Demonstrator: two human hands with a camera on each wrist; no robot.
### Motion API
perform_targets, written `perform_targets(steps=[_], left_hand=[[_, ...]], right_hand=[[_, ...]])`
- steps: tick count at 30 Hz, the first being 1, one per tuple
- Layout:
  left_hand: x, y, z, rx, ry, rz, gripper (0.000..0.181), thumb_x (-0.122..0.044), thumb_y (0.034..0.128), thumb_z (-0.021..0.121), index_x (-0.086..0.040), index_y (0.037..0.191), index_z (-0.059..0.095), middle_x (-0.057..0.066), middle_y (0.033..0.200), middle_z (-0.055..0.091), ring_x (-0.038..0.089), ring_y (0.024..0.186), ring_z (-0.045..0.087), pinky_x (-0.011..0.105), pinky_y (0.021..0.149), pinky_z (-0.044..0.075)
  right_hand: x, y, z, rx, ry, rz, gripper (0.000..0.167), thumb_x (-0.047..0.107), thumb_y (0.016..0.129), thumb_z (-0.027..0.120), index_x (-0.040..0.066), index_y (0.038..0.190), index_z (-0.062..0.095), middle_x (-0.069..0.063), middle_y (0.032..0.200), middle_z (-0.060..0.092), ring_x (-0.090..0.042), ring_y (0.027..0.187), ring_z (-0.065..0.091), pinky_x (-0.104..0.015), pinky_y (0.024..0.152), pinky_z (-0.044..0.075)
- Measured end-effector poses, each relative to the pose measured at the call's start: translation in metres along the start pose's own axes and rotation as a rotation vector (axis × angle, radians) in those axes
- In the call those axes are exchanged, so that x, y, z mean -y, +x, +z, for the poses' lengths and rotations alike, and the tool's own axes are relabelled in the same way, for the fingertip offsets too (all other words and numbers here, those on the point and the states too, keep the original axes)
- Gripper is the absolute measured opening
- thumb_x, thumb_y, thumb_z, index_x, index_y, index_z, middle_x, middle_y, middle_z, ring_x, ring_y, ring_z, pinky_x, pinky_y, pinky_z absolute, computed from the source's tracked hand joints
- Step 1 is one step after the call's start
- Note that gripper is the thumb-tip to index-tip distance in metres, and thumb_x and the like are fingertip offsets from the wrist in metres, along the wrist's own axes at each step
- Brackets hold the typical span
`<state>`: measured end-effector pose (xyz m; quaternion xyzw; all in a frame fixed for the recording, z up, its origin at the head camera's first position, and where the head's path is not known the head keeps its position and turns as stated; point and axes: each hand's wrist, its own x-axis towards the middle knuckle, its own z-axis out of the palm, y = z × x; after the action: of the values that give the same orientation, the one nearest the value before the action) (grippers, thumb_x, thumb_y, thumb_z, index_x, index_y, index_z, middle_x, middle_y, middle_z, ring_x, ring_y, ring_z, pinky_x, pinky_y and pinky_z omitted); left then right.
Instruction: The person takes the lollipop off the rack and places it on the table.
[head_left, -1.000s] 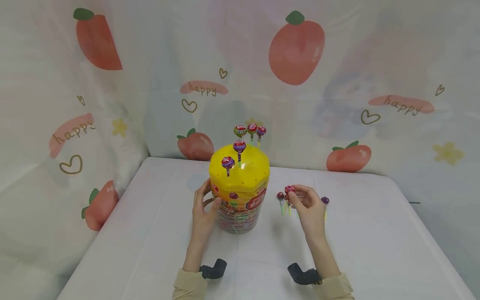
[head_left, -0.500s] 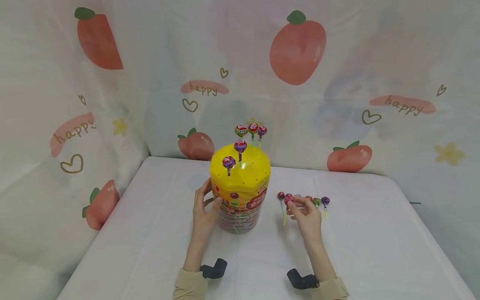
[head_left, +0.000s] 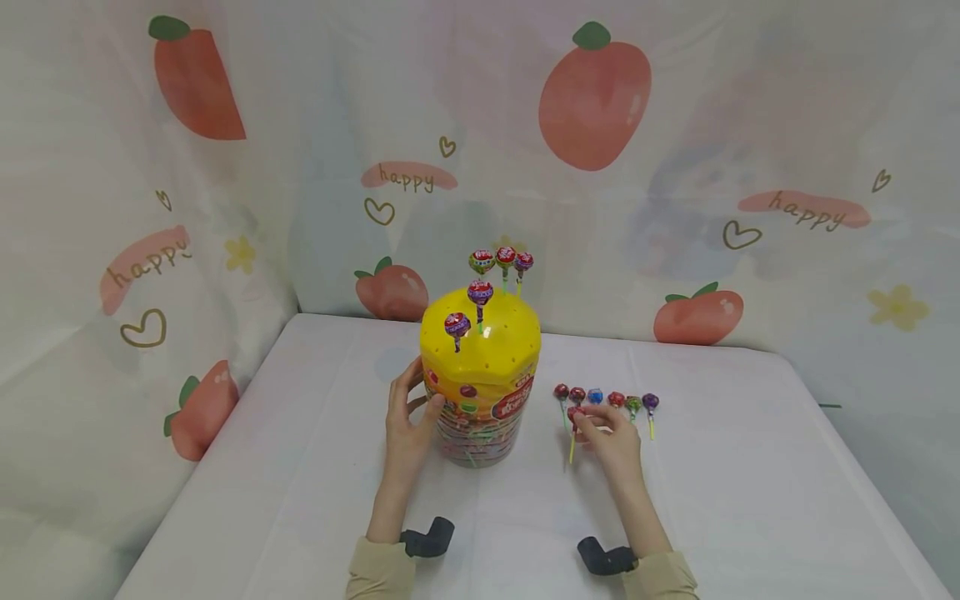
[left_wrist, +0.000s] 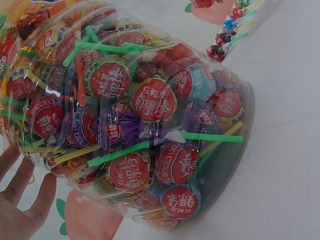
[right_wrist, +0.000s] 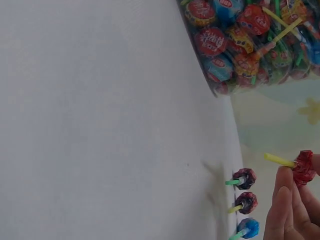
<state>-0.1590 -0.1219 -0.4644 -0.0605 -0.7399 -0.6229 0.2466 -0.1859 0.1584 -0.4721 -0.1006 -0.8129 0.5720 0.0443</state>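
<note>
Makeshift tabletop booth, pale backdrop printed with fruit, hearts and "happy", white-covered table against it

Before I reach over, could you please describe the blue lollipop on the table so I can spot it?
Find the big yellow-lidded candy jar on the white table. To its right in the head view, just past the right hand, lies a row of six lollipops. The blue lollipop is third from the left, the only blue one in that row.

Head view: forward, down. Wrist views: close, sharing jar (lower part, apparently).
</note>
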Motion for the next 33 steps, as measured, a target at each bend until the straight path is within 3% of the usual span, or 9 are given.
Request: perform_targets(steps=[7, 13, 21, 33], left_hand=[[0.001, 0.0, 0.0, 0.001, 0.001, -0.007, 0.058, -0.023, 0.0935, 0.062, -0.025, 0.146, 0.037, 0.005, 0.141, 0.044, 0.022, 0.131, 0.042, 0.055, 0.103, 0.043], [0.001, 0.0, 0.0, 0.001, -0.006, -0.012, 0.058, -0.018, 0.0935, 0.061, -0.025, 0.146, 0.037, 0.005, 0.141, 0.044, 0.022, 0.132, 0.042, 0.055, 0.103, 0.043], [0.001, 0.0, 0.0, 0.005, -0.01, -0.029, 0.059, -0.015, 0.0933, 0.061, -0.026, 0.146, 0.037, 0.003, 0.141, 0.044, 0.019, 0.131, 0.042, 0.051, 0.104, 0.043], [0.0, 0.0, 0.0, 0.004, 0.006, -0.025, 0.059, -0.019, 0.0932, 0.062, -0.028, 0.146, 0.037, 0.003, 0.141, 0.045, 0.02, 0.131, 0.043, 0.05, 0.103, 0.044]], right_hand=[[-0.006, 0.005, -0.003, 0.05, -0.125, 0.028, 0.032, 0.019, 0.091, 0.064, -0.003, 0.113, 0.062, -0.003, 0.08, 0.067, -0.005, 0.058, 0.065, -0.018, 0.054, 0.049], [-0.01, 0.005, -0.003, 0.13, -0.2, 0.099, 0.034, 0.024, 0.09, 0.065, 0.0, 0.113, 0.061, -0.004, 0.081, 0.067, -0.007, 0.061, 0.062, -0.021, 0.056, 0.05], [-0.011, 0.007, -0.002, 0.195, -0.23, 0.122, 0.032, 0.024, 0.091, 0.064, -0.001, 0.11, 0.061, -0.007, 0.084, 0.071, -0.01, 0.065, 0.065, -0.023, 0.059, 0.054], [-0.015, 0.012, 0.001, 0.215, -0.23, 0.116, 0.026, 0.019, 0.089, 0.066, -0.004, 0.102, 0.062, -0.006, 0.077, 0.071, -0.008, 0.062, 0.064, -0.023, 0.059, 0.057]])
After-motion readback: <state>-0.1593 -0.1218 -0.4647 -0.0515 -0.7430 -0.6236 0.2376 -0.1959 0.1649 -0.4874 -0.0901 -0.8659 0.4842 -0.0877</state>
